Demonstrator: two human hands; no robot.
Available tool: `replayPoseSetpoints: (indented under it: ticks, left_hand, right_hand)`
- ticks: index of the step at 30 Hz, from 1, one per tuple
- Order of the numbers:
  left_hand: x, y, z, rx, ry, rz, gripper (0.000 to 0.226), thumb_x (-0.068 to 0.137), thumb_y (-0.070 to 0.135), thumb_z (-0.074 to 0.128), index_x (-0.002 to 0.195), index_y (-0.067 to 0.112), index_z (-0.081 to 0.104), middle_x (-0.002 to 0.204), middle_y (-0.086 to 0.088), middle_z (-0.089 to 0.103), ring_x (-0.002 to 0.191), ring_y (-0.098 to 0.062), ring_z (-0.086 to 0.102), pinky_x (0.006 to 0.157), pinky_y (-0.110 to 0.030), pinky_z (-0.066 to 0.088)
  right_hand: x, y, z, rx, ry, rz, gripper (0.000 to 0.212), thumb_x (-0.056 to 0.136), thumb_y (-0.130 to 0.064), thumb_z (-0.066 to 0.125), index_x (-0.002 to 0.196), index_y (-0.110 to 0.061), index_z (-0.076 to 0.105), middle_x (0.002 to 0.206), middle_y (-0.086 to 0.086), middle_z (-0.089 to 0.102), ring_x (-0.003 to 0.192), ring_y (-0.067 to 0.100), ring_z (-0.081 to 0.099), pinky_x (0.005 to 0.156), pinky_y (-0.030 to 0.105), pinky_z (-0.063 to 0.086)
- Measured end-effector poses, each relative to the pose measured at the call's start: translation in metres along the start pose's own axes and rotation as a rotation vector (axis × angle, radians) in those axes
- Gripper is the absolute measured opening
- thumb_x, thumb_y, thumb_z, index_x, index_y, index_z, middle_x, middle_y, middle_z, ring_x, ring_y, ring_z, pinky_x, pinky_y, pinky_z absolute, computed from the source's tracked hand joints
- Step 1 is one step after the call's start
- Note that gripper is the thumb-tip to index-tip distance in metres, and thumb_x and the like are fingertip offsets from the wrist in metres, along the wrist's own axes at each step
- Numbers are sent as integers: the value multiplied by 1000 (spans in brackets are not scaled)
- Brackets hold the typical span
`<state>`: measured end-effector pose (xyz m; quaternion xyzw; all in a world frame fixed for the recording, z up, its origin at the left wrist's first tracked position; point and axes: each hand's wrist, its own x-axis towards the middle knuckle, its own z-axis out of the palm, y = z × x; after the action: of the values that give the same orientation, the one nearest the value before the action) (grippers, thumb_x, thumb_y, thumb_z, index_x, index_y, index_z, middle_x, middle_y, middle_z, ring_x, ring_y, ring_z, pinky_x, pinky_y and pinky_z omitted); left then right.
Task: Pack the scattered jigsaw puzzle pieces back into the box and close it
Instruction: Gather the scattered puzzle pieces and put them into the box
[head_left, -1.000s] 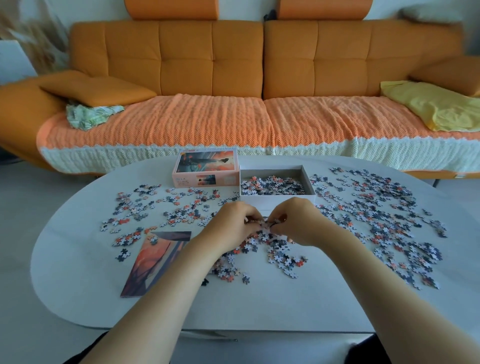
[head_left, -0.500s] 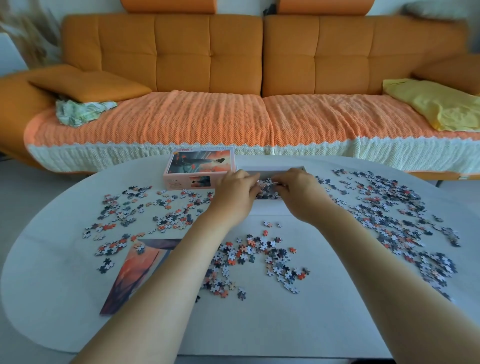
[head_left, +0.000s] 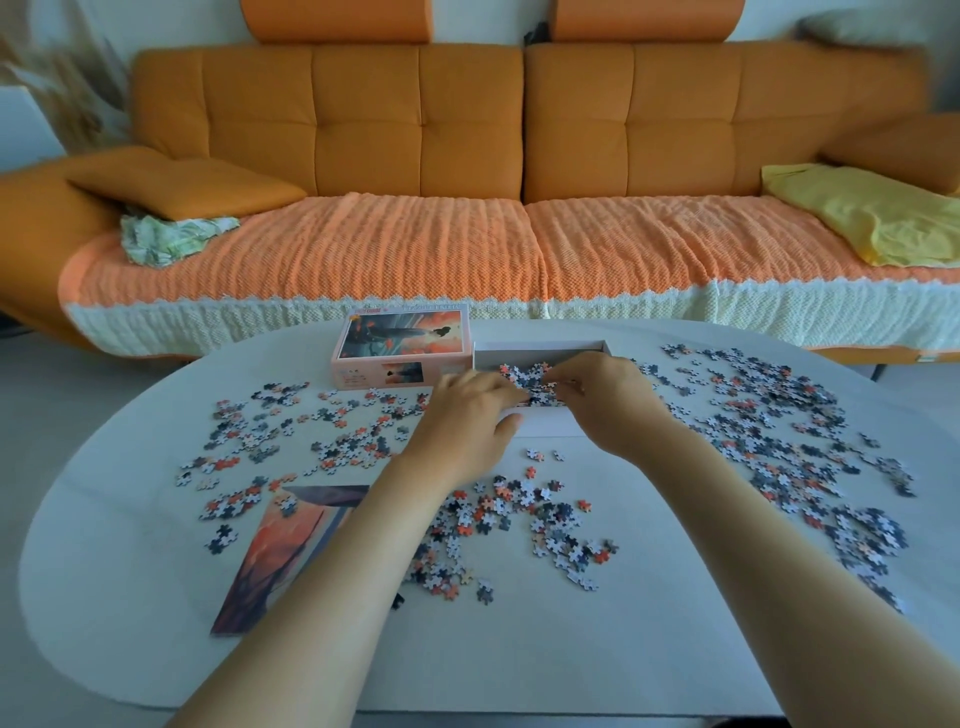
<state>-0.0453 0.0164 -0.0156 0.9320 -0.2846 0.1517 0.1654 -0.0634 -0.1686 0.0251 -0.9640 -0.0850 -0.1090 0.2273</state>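
- Most pieces (head_left: 519, 522) are seen loose on the table (head_left: 571, 654). Only a shallow layer is seen inside the box (head_left: 545, 422), which is set at the table's far side, approx. centre.
- The box is laid w/ its long axis L-R across the view, top open. The lid (head_left: 400, 345) is set face up, touching the box's left end.
- The left hand (head_left: 467, 421) and right hand (head_left: 610, 402) are held over the box's near wall. Fingers are curled inward, w/ the tips met among the pieces in the box. Whether pieces are gripped or already let go can't be told.
- Key relation for the next grab (judged): the loose pieces lie toward the body from the fingers. The centre heap is found btwn the forearms, about equally near both hands.
- The widest spread is seen right of the box, nearer the right hand. A thinner spread is seen in front of the lid, nearer the left hand.
- The task is judged early, since the lid can't be fitted until far more is gathered.
- A picture sheet (head_left: 280, 556) is laid flat at near left, w/ a few pieces on its far corner.
- The table is white, oval and smooth. Pieces should slide easily, so edge spills are judged a risk, esp. at right.
- An orange sofa (head_left: 415, 130) is seen behind, w/ a cushion (head_left: 182, 182) at left and a yellow cloth (head_left: 857, 218) at right.
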Motion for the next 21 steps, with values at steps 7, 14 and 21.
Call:
replayPoseSetpoints:
  ticks: [7, 14, 21]
  left_hand:
    - [-22, 18, -18, -184, 14, 2, 21, 94, 25, 57, 113, 21, 66, 116, 6, 59, 111, -14, 53, 95, -32, 44]
    - [-42, 25, -10, -121, -396, -27, 44, 95, 43, 49, 136, 29, 51, 137, 14, 41, 131, -9, 27, 111, -40, 31]
    - [-62, 24, -35, -143, -445, -58, 68, 81, 68, 56, 140, 37, 43, 135, 19, 37, 128, -6, 31, 108, -39, 34]
  right_hand:
    - [-19, -5, -9, 50, 62, -168, 22, 92, -10, 56, 100, -17, 75, 95, -4, 69, 74, 8, 56, 76, 28, 50]
    - [-51, -4, 3, -147, -398, -83, 39, 96, -12, 45, 127, -30, 61, 128, -7, 53, 116, 16, 52, 100, 32, 43]
    - [-68, -7, -12, -29, -418, -60, 27, 92, -25, 55, 114, -37, 66, 113, -14, 56, 100, 9, 56, 81, 21, 41]
